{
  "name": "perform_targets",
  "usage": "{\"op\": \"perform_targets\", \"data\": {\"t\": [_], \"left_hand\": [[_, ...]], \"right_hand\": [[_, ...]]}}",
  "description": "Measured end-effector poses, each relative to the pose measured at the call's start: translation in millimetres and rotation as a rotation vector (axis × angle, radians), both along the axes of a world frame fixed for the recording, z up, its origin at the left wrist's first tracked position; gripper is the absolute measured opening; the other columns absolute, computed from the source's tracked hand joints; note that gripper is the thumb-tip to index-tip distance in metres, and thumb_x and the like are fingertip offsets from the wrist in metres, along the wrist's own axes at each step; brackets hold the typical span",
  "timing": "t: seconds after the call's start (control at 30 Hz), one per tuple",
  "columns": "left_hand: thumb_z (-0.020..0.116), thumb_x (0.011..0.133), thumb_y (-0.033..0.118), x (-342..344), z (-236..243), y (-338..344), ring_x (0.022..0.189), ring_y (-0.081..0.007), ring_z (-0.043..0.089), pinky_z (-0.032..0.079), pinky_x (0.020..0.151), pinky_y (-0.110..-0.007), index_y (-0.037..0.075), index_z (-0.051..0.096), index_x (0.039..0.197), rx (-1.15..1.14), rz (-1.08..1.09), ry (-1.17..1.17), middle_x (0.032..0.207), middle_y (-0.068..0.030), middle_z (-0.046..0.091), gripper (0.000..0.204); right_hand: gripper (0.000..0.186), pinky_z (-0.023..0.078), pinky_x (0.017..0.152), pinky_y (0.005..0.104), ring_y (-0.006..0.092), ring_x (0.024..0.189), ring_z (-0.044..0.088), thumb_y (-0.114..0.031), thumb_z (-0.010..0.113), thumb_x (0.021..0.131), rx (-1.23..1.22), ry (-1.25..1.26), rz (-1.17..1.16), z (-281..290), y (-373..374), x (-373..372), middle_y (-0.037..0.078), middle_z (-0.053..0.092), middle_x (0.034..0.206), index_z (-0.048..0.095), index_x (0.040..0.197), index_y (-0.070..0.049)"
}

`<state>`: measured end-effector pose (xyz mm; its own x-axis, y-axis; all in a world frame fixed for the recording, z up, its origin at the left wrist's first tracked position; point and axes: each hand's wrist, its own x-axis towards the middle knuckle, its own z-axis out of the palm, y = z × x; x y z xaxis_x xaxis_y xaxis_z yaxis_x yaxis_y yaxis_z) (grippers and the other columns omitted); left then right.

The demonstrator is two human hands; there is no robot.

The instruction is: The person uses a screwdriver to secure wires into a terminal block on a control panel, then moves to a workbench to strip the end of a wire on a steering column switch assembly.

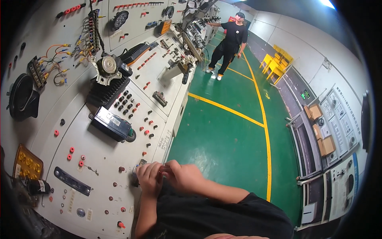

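Note:
At the near right edge of a pale, slanted electrical training panel (99,159), my two hands meet with their fingers curled. My left hand (149,178) is closed, its fingertips against the panel's edge beside a small dark fitting (136,179). What it grips is hidden by the fingers. My right hand (185,176) is closed with thumb and fingers pressed together, touching the left one. Between them shows a small dark reddish-brown piece (165,169), too covered to name. Nearby on the panel are red and black terminal posts (147,132).
A black control box (111,124), a round metal motor (108,65) and a terminal strip with loose wires (38,73) are mounted on the panel. Along the green floor (215,139), a person (232,42) stands by the panel's far end. Yellow chairs (277,63) and another training board (338,119) line the right wall.

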<state>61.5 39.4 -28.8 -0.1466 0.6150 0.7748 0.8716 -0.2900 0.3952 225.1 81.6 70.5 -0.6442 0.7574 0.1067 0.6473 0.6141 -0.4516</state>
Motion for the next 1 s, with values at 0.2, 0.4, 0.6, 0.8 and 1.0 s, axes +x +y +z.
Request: {"op": "perform_targets", "data": {"t": [0.2,0.4,0.6,0.8,1.0], "left_hand": [[0.067,0.101,0.027,1.3,-3.4,5.5,0.097,-0.0231,0.066,0.046,0.09,-0.044,0.013,0.072,0.105,0.005,0.0,0.017,0.104,-0.0008,0.074,0.016],[0.069,0.098,0.024,3.8,-5.0,0.4,0.098,-0.0248,0.065,0.046,0.09,-0.045,0.012,0.072,0.106,0.005,-0.012,0.01,0.106,-0.0025,0.073,0.016],[0.069,0.095,0.022,8.4,-3.6,-2.3,0.101,-0.026,0.065,0.046,0.093,-0.047,0.01,0.071,0.108,-0.013,-0.008,0.026,0.108,-0.0035,0.073,0.017],[0.07,0.092,0.02,11.9,-0.7,-4.4,0.103,-0.0265,0.064,0.046,0.096,-0.049,0.01,0.071,0.109,-0.071,0.003,0.042,0.11,-0.0035,0.072,0.019],[0.071,0.091,0.018,14.1,-2.3,-7.8,0.104,-0.0266,0.064,0.046,0.097,-0.049,0.01,0.072,0.109,-0.089,-0.004,0.037,0.112,-0.0035,0.072,0.02]], "right_hand": [[0.029,0.054,0.055,0.052,0.0399,0.063,0.07,-0.033,0.064,0.102,0.072,0.107,0.034,-0.7,5.7,3.7,0.017,0.071,0.071,0.055,0.108,-0.006],[0.031,0.055,0.056,0.0509,0.0393,0.064,0.071,-0.035,0.064,0.102,0.044,0.053,0.064,-4.3,4.0,9.6,0.017,0.072,0.074,0.054,0.111,-0.006],[0.032,0.054,0.055,0.0513,0.0398,0.062,0.069,-0.033,0.067,0.099,0.011,0.06,0.103,0.6,2.0,17.1,0.015,0.07,0.072,0.056,0.115,-0.008],[0.035,0.055,0.058,0.0501,0.0391,0.072,0.071,-0.031,0.07,0.095,0.047,0.047,0.122,4.4,4.1,27.9,0.015,0.073,0.092,0.058,0.12,-0.009],[0.041,0.058,0.062,0.0484,0.0384,0.075,0.072,-0.03,0.071,0.094,0.044,0.095,0.099,3.2,-4.0,31.6,0.015,0.073,0.099,0.059,0.127,-0.009]]}}
